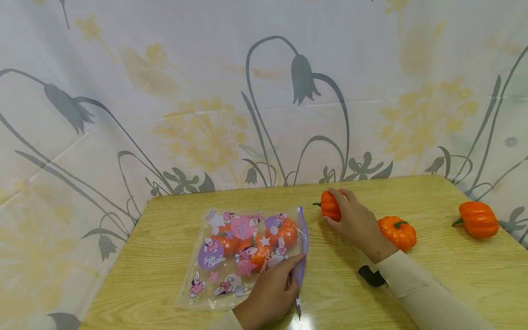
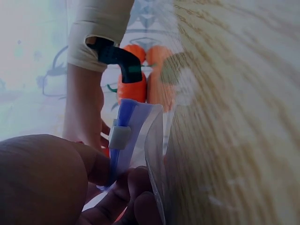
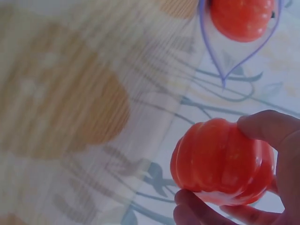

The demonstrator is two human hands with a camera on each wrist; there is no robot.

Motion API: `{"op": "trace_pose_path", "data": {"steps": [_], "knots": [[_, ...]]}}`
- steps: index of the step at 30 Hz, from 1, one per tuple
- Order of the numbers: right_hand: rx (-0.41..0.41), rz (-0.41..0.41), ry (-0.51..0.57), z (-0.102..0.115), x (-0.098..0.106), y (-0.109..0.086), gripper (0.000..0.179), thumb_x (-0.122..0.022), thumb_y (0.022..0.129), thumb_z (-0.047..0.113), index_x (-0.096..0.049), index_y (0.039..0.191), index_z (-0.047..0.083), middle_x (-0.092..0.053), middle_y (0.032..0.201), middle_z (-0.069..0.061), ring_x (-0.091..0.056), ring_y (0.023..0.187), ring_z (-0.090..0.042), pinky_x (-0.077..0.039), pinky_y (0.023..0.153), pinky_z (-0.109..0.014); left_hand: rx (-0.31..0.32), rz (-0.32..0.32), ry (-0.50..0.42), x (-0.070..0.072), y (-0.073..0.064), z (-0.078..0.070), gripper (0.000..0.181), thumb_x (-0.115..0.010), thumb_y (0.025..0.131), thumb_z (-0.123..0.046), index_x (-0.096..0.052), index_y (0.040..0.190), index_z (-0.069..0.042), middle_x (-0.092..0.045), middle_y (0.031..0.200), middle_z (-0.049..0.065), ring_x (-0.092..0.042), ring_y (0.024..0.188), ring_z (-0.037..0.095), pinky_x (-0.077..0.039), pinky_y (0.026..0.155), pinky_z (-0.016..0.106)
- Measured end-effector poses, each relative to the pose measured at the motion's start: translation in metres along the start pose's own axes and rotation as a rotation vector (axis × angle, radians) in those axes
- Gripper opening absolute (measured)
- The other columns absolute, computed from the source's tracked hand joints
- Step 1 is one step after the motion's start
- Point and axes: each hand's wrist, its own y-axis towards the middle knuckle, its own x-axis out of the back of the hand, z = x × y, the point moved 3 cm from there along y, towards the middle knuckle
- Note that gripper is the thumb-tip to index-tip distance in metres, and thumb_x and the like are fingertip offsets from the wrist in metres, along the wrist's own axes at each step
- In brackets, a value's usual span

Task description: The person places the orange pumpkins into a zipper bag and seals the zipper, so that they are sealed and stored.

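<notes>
My right hand (image 1: 355, 223) grips a small orange toy pumpkin (image 1: 330, 206), its green stem pointing left, just right of the bag in the head view. In the right wrist view, thumb and fingers wrap round the pumpkin (image 3: 220, 161). A clear printed zip bag (image 1: 194, 270) lies flat with several orange pumpkins inside. My left hand (image 1: 272, 289) pinches the bag's purple zip edge near its lower end. The left wrist view shows the pale slider (image 2: 120, 137) on the zip edge; the right wrist view shows the bag's mouth (image 3: 224, 75) parted.
An orange pumpkin (image 1: 398, 233) sits on the wooden table (image 1: 136, 256), partly behind my right forearm. Another orange pumpkin (image 1: 478, 220) rests near the table's right edge. A dark band (image 1: 372, 276) shows at my right cuff. A flower-printed cloth (image 1: 198, 68) hangs behind the table.
</notes>
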Motion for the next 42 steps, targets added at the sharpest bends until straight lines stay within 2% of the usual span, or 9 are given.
{"op": "trace_pose_path", "data": {"steps": [6, 11, 17, 23, 26, 29, 32, 37, 42], "knots": [[-0.058, 0.052, 0.114, 0.006, -0.001, -0.008, 0.073, -0.074, 0.088, 0.029, -0.04, 0.149, 0.008, -0.048, 0.139, -0.03, -0.068, 0.091, -0.041, -0.059, 0.068, -0.051, 0.0, -0.006, -0.013, 0.0, 0.0, -0.001, 0.053, -0.055, 0.096, -0.012, -0.05, 0.147, -0.024, -0.064, 0.13, -0.002, -0.058, 0.092, 0.002, -0.05, 0.079, 0.022], [-0.093, 0.094, 0.237, 0.011, -0.003, -0.013, 0.073, -0.07, 0.089, 0.027, -0.037, 0.151, 0.008, -0.047, 0.14, -0.031, -0.064, 0.102, -0.043, -0.057, 0.078, -0.053, 0.009, 0.0, -0.051, 0.001, -0.001, -0.001, 0.051, -0.056, 0.097, -0.013, -0.051, 0.147, -0.023, -0.06, 0.091, -0.008, -0.045, 0.063, -0.001, -0.043, 0.06, 0.018], [-0.129, 0.184, 0.54, 0.011, -0.012, -0.013, 0.073, -0.068, 0.089, 0.019, -0.034, 0.152, 0.009, -0.047, 0.143, -0.027, -0.063, 0.11, -0.037, -0.056, 0.085, -0.046, 0.016, 0.005, -0.053, 0.004, -0.002, -0.001, 0.049, -0.055, 0.099, -0.016, -0.051, 0.147, -0.024, -0.048, 0.075, -0.011, -0.04, 0.056, -0.001, -0.04, 0.052, 0.019], [-0.186, 0.339, 0.785, 0.007, -0.023, -0.015, 0.076, -0.067, 0.092, 0.023, -0.026, 0.156, 0.014, -0.033, 0.149, -0.029, -0.061, 0.111, -0.035, -0.054, 0.087, -0.038, 0.011, -0.033, -0.068, 0.007, -0.003, -0.003, 0.05, -0.056, 0.098, -0.013, -0.051, 0.146, -0.026, -0.046, 0.072, -0.011, -0.04, 0.057, -0.002, -0.039, 0.05, 0.019], [-0.209, 0.368, 0.882, 0.003, -0.027, -0.019, 0.074, -0.066, 0.093, 0.02, -0.027, 0.155, 0.01, -0.031, 0.15, -0.028, -0.057, 0.119, -0.039, -0.054, 0.088, -0.036, -0.007, -0.048, -0.078, 0.006, -0.002, -0.005, 0.051, -0.057, 0.097, -0.012, -0.051, 0.146, -0.026, -0.053, 0.079, -0.009, -0.041, 0.058, -0.003, -0.04, 0.051, 0.018], [-0.228, 0.407, 1.017, 0.003, -0.029, -0.021, 0.071, -0.063, 0.095, 0.015, -0.026, 0.154, 0.005, -0.029, 0.153, -0.028, -0.055, 0.122, -0.038, -0.056, 0.088, -0.031, -0.015, -0.067, -0.079, 0.005, -0.002, -0.005, 0.052, -0.056, 0.097, -0.011, -0.05, 0.147, -0.025, -0.066, 0.107, -0.003, -0.043, 0.063, -0.004, -0.043, 0.056, 0.017], [-0.237, 0.434, 1.108, 0.006, -0.031, -0.022, 0.068, -0.062, 0.095, 0.012, -0.027, 0.153, 0.002, -0.028, 0.154, -0.028, -0.053, 0.123, -0.035, -0.057, 0.088, -0.029, -0.031, -0.089, -0.083, 0.006, -0.002, -0.005, 0.053, -0.056, 0.097, -0.01, -0.049, 0.148, -0.024, -0.064, 0.128, 0.003, -0.045, 0.065, -0.004, -0.045, 0.059, 0.016], [-0.243, 0.439, 1.13, 0.009, -0.031, -0.022, 0.068, -0.065, 0.094, 0.011, -0.028, 0.15, 0.0, -0.027, 0.152, -0.029, -0.057, 0.118, -0.034, -0.058, 0.085, -0.032, -0.045, -0.098, -0.104, 0.006, 0.0, -0.003, 0.053, -0.055, 0.097, -0.009, -0.049, 0.147, -0.024, -0.066, 0.112, 0.0, -0.044, 0.063, -0.005, -0.045, 0.056, 0.017], [-0.235, 0.459, 1.087, 0.01, -0.032, -0.024, 0.068, -0.068, 0.092, 0.014, -0.031, 0.148, 0.004, -0.029, 0.15, -0.028, -0.058, 0.117, -0.033, -0.055, 0.087, -0.03, -0.046, -0.097, -0.121, 0.007, 0.001, -0.003, 0.053, -0.054, 0.098, -0.01, -0.048, 0.148, -0.026, -0.063, 0.128, 0.001, -0.043, 0.063, -0.005, -0.045, 0.057, 0.017]]}}
